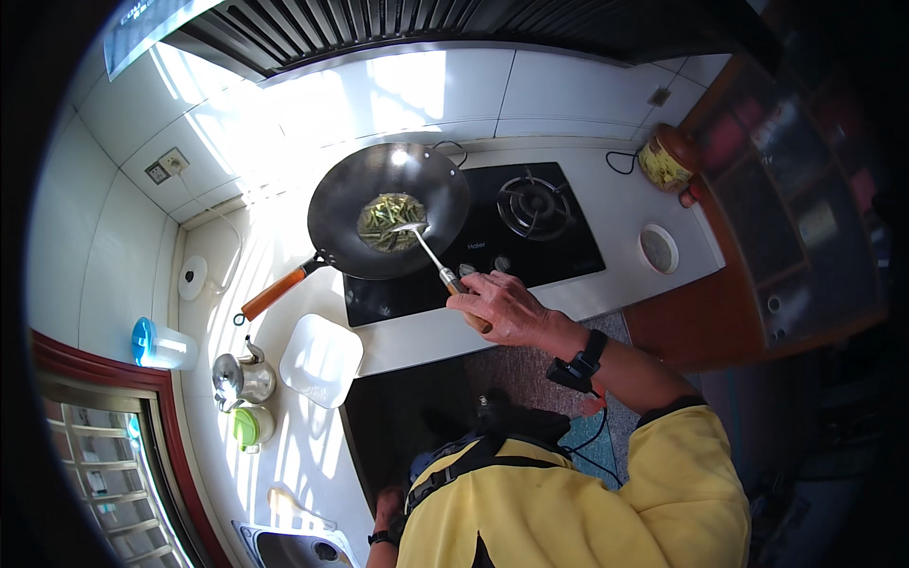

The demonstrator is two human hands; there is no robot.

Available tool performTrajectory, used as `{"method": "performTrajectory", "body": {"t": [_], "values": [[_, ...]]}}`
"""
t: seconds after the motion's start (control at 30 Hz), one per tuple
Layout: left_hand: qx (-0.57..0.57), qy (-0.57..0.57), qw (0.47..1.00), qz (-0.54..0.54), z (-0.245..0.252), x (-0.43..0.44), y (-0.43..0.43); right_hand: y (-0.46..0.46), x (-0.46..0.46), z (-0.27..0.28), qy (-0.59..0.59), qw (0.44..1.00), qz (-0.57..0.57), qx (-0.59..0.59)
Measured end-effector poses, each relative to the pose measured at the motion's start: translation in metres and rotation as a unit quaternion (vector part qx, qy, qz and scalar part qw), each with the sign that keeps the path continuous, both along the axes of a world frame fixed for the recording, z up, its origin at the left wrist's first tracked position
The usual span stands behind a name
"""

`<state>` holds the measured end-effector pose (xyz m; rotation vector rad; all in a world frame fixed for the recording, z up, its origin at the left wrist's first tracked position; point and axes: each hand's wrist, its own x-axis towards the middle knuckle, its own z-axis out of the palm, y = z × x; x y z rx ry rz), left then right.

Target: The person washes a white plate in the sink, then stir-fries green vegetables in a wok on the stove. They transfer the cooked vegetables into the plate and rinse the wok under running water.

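Note:
My right hand (501, 307) grips the wooden handle of a metal wok spatula (429, 252). The spatula's head rests among cut green vegetables (390, 216), which lie in shallow liquid or oil at the bottom of a dark wok (341, 206). The wok sits over the left side of a black glass Haier gas hob (390, 302), and its orange wooden handle points down to the left, untouched. My left hand (389, 501) hangs low beside my body, near the counter edge. Its fingers are mostly hidden, so its grip is unclear.
A white plastic basin (321, 361), a steel kettle (245, 378) and a green-lidded jar (251, 427) stand left on the counter. A sink (291, 550) is at lower left. Right of the bare burner (534, 206) are a white bowl (659, 248) and a brown-lidded jar (665, 157). A range hood (426, 25) hangs above.

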<state>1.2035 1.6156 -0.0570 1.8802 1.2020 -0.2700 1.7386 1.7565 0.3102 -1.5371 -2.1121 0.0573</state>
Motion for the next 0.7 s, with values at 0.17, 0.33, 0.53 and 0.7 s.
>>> {"method": "performTrajectory", "body": {"t": [0.17, 0.33, 0.53, 0.7], "values": [[-0.066, -0.002, 0.991, 0.117, 0.030, 0.032, -0.006, 0.003, 0.019, -0.004, 0.033, 0.999, 0.005, 0.000], [-0.102, -0.018, 0.945, 0.311, 0.046, 0.062, -0.024, 0.013, 0.041, -0.013, 0.036, 0.999, 0.018, 0.032], [-0.101, -0.009, 0.933, 0.345, 0.030, 0.075, -0.074, 0.036, 0.068, -0.026, 0.050, 0.998, 0.021, 0.031], [-0.085, 0.007, 0.939, 0.334, 0.017, 0.077, -0.112, 0.040, 0.069, -0.041, 0.002, 0.999, 0.044, 0.017]]}}
